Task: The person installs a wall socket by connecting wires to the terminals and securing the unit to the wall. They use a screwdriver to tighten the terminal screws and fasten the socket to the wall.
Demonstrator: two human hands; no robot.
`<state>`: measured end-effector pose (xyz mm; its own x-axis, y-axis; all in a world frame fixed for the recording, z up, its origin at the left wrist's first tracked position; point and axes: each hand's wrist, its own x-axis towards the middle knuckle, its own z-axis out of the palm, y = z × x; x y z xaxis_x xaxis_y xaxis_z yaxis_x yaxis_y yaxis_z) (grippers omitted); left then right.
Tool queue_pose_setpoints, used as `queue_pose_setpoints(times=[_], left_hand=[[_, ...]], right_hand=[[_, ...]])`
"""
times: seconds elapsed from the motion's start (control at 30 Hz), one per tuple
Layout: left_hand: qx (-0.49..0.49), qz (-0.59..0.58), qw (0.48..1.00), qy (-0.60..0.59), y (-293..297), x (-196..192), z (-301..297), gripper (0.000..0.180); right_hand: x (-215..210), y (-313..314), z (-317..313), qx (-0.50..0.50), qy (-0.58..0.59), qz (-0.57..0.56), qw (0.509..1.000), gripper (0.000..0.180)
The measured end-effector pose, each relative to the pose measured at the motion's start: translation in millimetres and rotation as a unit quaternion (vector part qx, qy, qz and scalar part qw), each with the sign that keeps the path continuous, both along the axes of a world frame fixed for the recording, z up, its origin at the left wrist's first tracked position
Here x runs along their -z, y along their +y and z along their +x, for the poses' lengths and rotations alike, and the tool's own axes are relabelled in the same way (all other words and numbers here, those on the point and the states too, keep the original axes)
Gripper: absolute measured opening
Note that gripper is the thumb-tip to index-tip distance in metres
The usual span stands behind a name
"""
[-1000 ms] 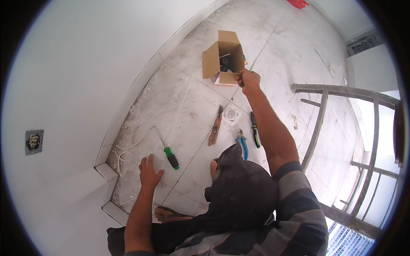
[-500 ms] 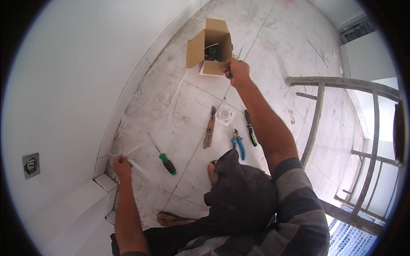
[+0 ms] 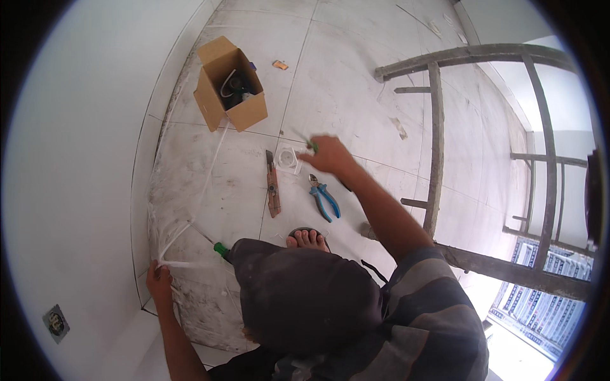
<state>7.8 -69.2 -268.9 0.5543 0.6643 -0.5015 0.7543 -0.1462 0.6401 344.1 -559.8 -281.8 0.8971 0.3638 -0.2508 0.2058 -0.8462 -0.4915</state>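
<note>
My right hand (image 3: 328,154) is closed round a small screwdriver (image 3: 312,147) with a green handle, its thin shaft pointing up and left. Below that hand lie a clear square plastic piece (image 3: 289,161), a reddish utility knife (image 3: 273,190) and blue-handled cutting pliers (image 3: 325,198). Another tool is mostly hidden under my right forearm. At the wall's foot, my left hand (image 3: 160,279) has its fingers pinched at a thin white strip (image 3: 173,240) that loops across the floor. A green-and-black screwdriver (image 3: 220,248) lies nearby, partly covered by my dark-clothed knee.
An open cardboard box (image 3: 248,114) stands ahead on the left, with dark items and a white cord inside. Beyond it lies a small orange piece (image 3: 280,65). A wooden frame (image 3: 436,146) occupies the right side. An uncovered wall socket (image 3: 56,322) is at lower left.
My right hand has drawn back from beside the box toward the tools on the floor, still holding the small screwdriver. My left hand stays at the strip. The whole view has shifted.
</note>
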Motion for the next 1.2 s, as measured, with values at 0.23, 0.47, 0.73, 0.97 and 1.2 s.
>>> queue_pose_setpoints(times=[0.23,0.47,0.73,0.97,1.2], left_hand=[[0.051,0.008,0.999,0.001,25.8,1.4,-27.0,0.046],[0.085,0.043,0.995,0.014,16.3,5.2,-38.8,0.042],[0.072,0.004,0.997,0.013,3.8,5.3,-40.5,0.041],[0.131,0.068,0.989,0.022,9.8,12.1,-52.5,0.042],[0.119,0.040,0.992,0.030,-5.5,1.9,-49.0,0.041]], right_hand=[[33.4,-30.1,-117.4,0.100,0.112,-0.057,0.987,0.062],[48.1,-42.9,-110.1,0.219,0.029,-0.020,0.975,0.061],[59.5,17.1,-58.5,0.170,0.049,0.206,0.962,0.070],[53.9,71.3,-102.2,0.059,0.137,0.181,0.972,0.081],[53.7,0.7,-126.2,0.088,-0.004,0.178,0.980,0.016]])
